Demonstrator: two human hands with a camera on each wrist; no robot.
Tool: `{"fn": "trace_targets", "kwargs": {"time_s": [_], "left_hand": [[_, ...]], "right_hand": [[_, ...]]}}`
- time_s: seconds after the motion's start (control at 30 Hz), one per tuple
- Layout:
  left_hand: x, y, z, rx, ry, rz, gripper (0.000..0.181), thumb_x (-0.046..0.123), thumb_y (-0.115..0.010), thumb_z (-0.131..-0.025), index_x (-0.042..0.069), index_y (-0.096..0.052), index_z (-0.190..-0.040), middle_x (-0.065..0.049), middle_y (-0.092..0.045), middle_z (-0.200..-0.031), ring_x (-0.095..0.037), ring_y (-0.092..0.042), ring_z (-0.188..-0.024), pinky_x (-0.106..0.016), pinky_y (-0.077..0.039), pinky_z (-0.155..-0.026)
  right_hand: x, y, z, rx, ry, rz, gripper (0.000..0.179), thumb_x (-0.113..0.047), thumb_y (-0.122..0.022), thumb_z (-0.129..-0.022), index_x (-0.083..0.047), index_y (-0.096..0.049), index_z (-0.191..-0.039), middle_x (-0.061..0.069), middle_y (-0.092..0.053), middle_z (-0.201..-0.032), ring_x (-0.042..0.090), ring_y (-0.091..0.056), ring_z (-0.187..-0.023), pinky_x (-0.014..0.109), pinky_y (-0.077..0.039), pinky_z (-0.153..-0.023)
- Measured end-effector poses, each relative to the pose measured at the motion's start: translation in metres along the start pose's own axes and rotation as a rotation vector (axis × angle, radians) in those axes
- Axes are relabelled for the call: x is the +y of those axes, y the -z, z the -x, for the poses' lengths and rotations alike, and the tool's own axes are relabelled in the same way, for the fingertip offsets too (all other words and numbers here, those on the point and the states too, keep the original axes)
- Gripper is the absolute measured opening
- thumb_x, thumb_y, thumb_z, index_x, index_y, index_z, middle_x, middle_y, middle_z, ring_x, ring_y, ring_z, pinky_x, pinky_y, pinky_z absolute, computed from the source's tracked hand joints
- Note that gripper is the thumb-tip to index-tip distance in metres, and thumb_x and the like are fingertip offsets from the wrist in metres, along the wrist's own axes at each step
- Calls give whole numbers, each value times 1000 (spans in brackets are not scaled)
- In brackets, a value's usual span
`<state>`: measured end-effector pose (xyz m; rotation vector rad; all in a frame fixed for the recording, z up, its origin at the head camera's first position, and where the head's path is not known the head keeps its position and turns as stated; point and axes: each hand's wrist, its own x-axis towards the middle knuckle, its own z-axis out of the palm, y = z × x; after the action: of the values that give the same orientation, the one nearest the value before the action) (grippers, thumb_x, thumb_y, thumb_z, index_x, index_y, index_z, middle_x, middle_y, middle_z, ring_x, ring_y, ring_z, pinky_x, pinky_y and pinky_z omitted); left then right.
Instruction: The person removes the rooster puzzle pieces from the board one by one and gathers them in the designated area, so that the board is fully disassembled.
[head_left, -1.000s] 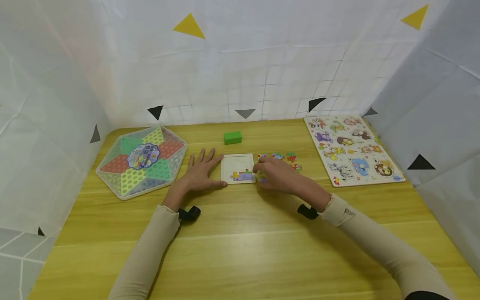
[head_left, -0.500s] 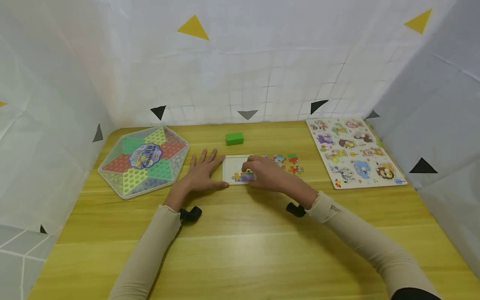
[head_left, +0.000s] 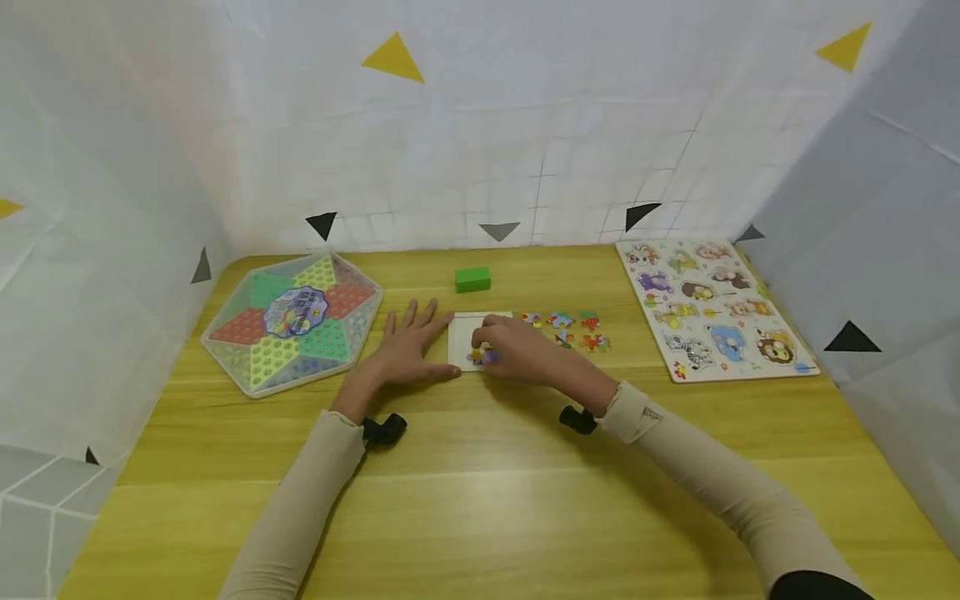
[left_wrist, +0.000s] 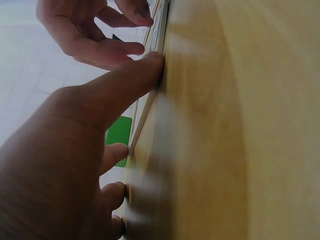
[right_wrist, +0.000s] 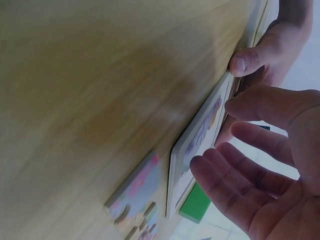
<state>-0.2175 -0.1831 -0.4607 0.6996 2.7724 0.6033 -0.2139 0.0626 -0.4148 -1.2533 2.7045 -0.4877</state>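
Observation:
In the head view, my left hand [head_left: 405,354] lies spread on the table, its thumb and index fingertips at the left edge of a small pale puzzle tray [head_left: 459,335]. The left wrist view has the thumb against the tray's rim [left_wrist: 146,105]. Over the tray's right part hovers my right hand [head_left: 517,350], bent at the fingers. From the right wrist, its thumb and fingertips appear apart, with no piece visible between them. A few joined jigsaw pieces [head_left: 477,357], yellow and purple, lie along the tray's near edge, partly hidden by this hand.
Several loose jigsaw pieces [head_left: 560,320] lie right of the tray. Behind it stands a green block [head_left: 472,279]. A hexagonal Chinese checkers board [head_left: 296,333] is at the left, an animal peg puzzle board [head_left: 705,312] at the right. White sheeting [head_left: 465,125] surrounds the table.
My right hand has moved left from the loose pieces to above the tray's joined pieces. The left hand stays at the tray's edge. The head view has shifted slightly.

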Motion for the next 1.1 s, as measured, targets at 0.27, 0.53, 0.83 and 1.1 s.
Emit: {"fn": "trace_targets", "kwargs": {"time_s": [0.27, 0.53, 0.83, 1.1], "left_hand": [[0, -1, 0, -5, 5, -2, 102, 72, -63, -83, 24, -20, -162, -11, -1, -167, -38, 12, -150, -62, 12, -114], [-2, -2, -1, 1, 0, -4, 102, 75, -61, -83, 27, -19, -162, -8, -1, -168, -36, 12, -151, -61, 12, -114], [-2, -2, 0, -7, 5, -3, 102, 76, -60, -82, 28, -19, -162, -8, 0, -168, -35, 13, -151, -60, 13, -114], [-1, -1, 1, 4, -3, 3, 102, 75, -61, -82, 27, -20, -162, -9, -2, -168, -37, 11, -151, -62, 12, -114]], "right_hand": [[0, -6, -7, -15, -7, 30, 24, -10, -76, -84, -5, -73, -108, 9, -65, -102, 19, -59, -83, 34, -52, -75], [-1, -9, -11, -35, -30, 57, 24, -10, -77, -82, -9, -75, -106, 6, -66, -98, 19, -61, -84, 36, -53, -76], [-6, -9, -11, -49, -24, 81, 23, -7, -75, -82, -9, -76, -104, 4, -63, -94, 18, -57, -80, 33, -50, -71], [-6, -9, -10, -35, -24, 86, 22, -8, -76, -80, -12, -75, -102, 3, -58, -92, 18, -52, -78, 33, -46, -70]]}}
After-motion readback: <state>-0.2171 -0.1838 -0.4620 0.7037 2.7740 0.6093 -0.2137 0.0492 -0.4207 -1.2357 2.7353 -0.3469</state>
